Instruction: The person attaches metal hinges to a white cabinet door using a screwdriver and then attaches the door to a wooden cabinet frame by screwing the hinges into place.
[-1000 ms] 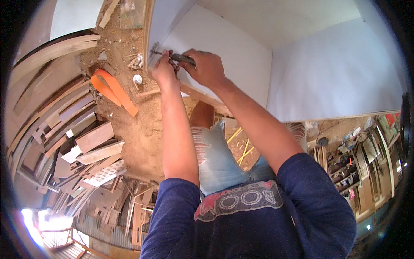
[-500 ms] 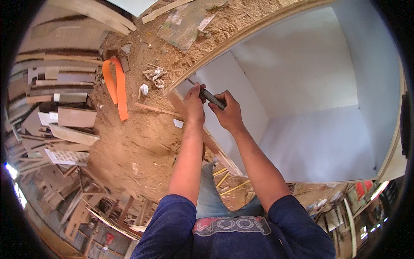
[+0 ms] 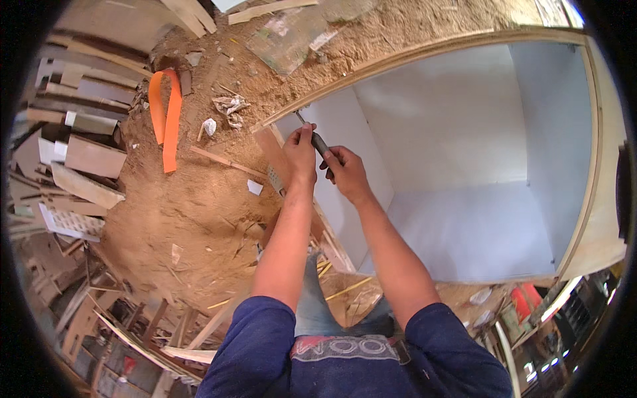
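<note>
A screwdriver (image 3: 320,142) with a dark handle and thin metal shaft is held in both of my hands. My left hand (image 3: 300,156) pinches it near the front of the handle, where the shaft begins. Behind it, my right hand (image 3: 349,175) is closed round the handle's back end. The shaft points up and left to the inner face of the white side panel (image 3: 358,156), close to the far left corner of a large open cabinet (image 3: 458,229). What the tip meets is too small to make out. Pale wood edges the cabinet's opening.
Sawdust covers the ground (image 3: 179,212) at the left. On it lie an orange strip (image 3: 174,126), crumpled paper (image 3: 231,106) and a thin wooden stick (image 3: 225,162). Stacked board offcuts (image 3: 96,156) fill the far left. A red object (image 3: 526,302) lies at the lower right.
The view has shifted, so the cabinet's right side shows more fully. My right hand has moved slightly nearer my left on the screwdriver, which now stands steeper. Both hands still hold it.
</note>
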`<state>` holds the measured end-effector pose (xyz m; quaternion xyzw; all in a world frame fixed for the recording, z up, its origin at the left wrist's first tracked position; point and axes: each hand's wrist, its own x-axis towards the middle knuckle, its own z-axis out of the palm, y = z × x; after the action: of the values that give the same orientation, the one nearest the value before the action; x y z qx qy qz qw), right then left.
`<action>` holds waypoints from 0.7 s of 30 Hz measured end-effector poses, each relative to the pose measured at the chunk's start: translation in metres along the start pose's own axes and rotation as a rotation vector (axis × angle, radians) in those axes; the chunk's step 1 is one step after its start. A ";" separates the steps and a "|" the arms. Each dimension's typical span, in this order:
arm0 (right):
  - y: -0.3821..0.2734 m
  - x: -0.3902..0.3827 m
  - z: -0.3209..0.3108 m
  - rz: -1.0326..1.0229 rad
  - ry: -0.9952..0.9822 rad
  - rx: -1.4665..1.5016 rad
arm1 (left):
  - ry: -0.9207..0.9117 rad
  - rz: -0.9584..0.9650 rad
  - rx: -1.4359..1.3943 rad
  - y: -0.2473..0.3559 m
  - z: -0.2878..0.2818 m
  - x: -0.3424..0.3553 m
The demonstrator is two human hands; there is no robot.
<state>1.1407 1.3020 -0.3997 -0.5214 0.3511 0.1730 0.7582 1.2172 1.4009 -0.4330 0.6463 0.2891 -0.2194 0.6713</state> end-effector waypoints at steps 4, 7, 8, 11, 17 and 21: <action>0.024 0.002 0.010 -0.414 0.297 -0.408 | -0.002 0.175 0.019 -0.005 0.011 0.003; 0.031 0.007 0.017 -0.642 0.433 -0.600 | 0.013 0.162 0.055 -0.004 0.009 0.004; 0.033 0.007 0.015 -0.699 0.473 -0.633 | 0.019 0.169 0.049 -0.003 0.010 0.004; 0.025 0.013 0.006 -0.297 0.178 -0.185 | 0.005 0.154 -0.007 0.000 0.009 0.006; 0.023 0.006 -0.016 -0.009 -0.150 0.284 | -0.026 0.104 -0.049 -0.005 0.003 0.002; 0.037 0.008 0.006 -0.428 0.247 -0.314 | -0.055 0.224 -0.014 -0.008 0.008 0.004</action>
<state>1.1248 1.3210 -0.4286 -0.7118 0.2917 -0.0031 0.6390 1.2158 1.3922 -0.4423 0.6634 0.1981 -0.1588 0.7039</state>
